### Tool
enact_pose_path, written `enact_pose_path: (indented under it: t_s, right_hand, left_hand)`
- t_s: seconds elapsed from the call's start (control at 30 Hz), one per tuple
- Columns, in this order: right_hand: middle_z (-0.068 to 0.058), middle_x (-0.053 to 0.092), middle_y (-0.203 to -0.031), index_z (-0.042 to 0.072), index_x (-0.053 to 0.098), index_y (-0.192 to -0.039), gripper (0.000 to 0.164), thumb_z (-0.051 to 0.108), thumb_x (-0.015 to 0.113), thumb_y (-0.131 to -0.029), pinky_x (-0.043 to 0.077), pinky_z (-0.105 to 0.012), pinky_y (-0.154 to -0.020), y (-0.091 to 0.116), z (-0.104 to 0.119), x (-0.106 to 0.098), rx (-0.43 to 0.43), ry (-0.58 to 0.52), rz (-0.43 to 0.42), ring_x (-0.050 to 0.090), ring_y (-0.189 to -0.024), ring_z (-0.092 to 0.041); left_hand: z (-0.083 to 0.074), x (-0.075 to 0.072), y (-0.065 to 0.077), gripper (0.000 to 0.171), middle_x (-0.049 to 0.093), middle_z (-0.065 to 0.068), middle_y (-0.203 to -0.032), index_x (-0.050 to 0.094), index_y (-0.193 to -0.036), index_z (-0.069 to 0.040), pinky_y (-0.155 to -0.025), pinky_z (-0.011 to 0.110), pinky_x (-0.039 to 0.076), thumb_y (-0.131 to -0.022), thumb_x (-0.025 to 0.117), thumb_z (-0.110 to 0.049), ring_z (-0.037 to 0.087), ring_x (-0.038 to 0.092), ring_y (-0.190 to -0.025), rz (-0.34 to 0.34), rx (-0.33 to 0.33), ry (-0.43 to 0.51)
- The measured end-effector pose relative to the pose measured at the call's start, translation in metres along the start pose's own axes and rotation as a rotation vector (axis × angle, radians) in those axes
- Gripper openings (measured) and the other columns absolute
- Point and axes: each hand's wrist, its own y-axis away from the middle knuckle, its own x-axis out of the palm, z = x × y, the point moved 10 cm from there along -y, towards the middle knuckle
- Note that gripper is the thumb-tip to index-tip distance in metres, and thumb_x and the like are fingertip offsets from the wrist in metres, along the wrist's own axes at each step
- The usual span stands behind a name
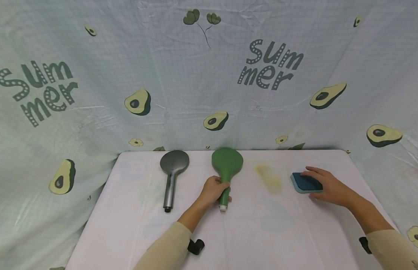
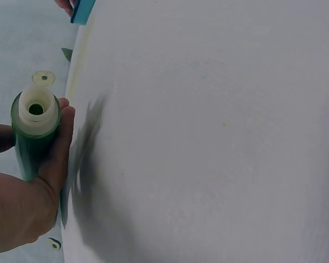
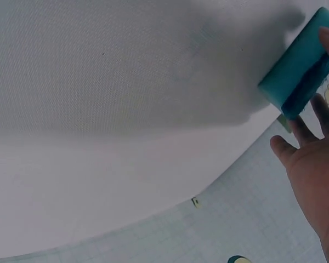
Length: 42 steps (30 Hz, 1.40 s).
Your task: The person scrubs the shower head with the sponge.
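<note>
My left hand (image 1: 212, 190) grips the handle of a green shower head (image 1: 227, 163), whose round head points away toward the back. In the left wrist view, the white threaded end (image 2: 38, 112) of its handle faces the camera, with fingers and thumb on either side. On the right, my right hand (image 1: 332, 187) holds a blue sponge (image 1: 310, 183) with a darker top between thumb and fingers. The right wrist view has the same sponge (image 3: 301, 66) at the upper right, some fingers spread along its edge. Part of its far end is out of that frame.
A dark grey shower head (image 1: 174, 163) lies on the table left of the green one, handle toward me. A yellowish smear (image 1: 269, 179) marks the pale table (image 1: 249, 236) between the green shower head and the sponge. Behind hangs a printed cloth (image 1: 175, 75).
</note>
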Motion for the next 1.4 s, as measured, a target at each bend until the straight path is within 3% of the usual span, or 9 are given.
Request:
enact_pose_path:
  t_s: [0.1, 0.27, 0.53, 0.73, 1.03, 1.4]
  right_hand:
    - [-0.030, 0.042, -0.153, 0.011, 0.057, -0.136, 0.065, 0.012, 0.088, -0.079, 0.040, -0.074, -0.103, -0.003, -0.002, 0.001, -0.002, -0.001, 0.004, 0.039, -0.135, -0.054]
    - [-0.030, 0.047, -0.147, 0.008, 0.057, -0.134, 0.063, 0.006, 0.087, -0.078, 0.042, -0.073, -0.102, -0.006, 0.000, 0.003, -0.026, 0.003, -0.008, 0.042, -0.132, -0.053]
    - [-0.025, 0.055, -0.135, 0.011, 0.060, -0.123, 0.054, 0.000, 0.086, -0.076, 0.048, -0.066, -0.096, -0.009, 0.005, 0.002, -0.056, 0.008, -0.040, 0.050, -0.123, -0.046]
    - [-0.028, 0.051, -0.138, 0.013, 0.059, -0.123, 0.051, 0.003, 0.084, -0.080, 0.048, -0.068, -0.098, -0.010, -0.001, 0.006, 0.019, 0.003, -0.003, 0.048, -0.124, -0.048]
    - [-0.027, 0.053, -0.132, 0.012, 0.061, -0.121, 0.050, 0.005, 0.086, -0.077, 0.050, -0.067, -0.094, -0.013, 0.001, 0.002, 0.017, 0.014, -0.045, 0.050, -0.118, -0.047]
    - [-0.031, 0.049, -0.131, 0.010, 0.056, -0.133, 0.059, 0.018, 0.087, -0.084, 0.049, -0.067, -0.092, -0.012, -0.005, -0.003, 0.060, -0.023, -0.066, 0.051, -0.116, -0.047]
  left_hand:
    - [-0.002, 0.000, 0.000, 0.044, 0.070, 0.026, -0.107, 0.048, -0.132, 0.017, -0.069, 0.033, 0.065, -0.102, 0.062, -0.012, 0.019, 0.074, -0.064, 0.024, 0.003, 0.064]
    - [-0.006, -0.003, 0.000, 0.046, 0.072, 0.024, -0.110, 0.049, -0.134, 0.015, -0.068, 0.031, 0.064, -0.103, 0.064, -0.015, 0.017, 0.075, -0.068, 0.045, 0.006, 0.086]
    - [-0.004, -0.003, 0.001, 0.046, 0.072, 0.026, -0.114, 0.051, -0.135, 0.015, -0.074, 0.034, 0.065, -0.101, 0.067, -0.013, 0.017, 0.076, -0.074, 0.081, 0.006, 0.187]
    - [-0.002, -0.003, 0.000, 0.048, 0.072, 0.027, -0.117, 0.047, -0.138, 0.016, -0.077, 0.035, 0.065, -0.102, 0.065, -0.011, 0.019, 0.077, -0.076, 0.088, 0.013, 0.175]
    - [-0.001, -0.001, 0.000, 0.049, 0.069, 0.030, -0.120, 0.042, -0.142, 0.018, -0.075, 0.035, 0.065, -0.104, 0.061, -0.008, 0.020, 0.076, -0.077, 0.106, 0.038, 0.139]
    - [-0.005, -0.008, 0.005, 0.051, 0.066, 0.031, -0.124, 0.039, -0.143, 0.018, -0.078, 0.036, 0.065, -0.104, 0.061, -0.006, 0.027, 0.077, -0.081, 0.100, 0.078, 0.132]
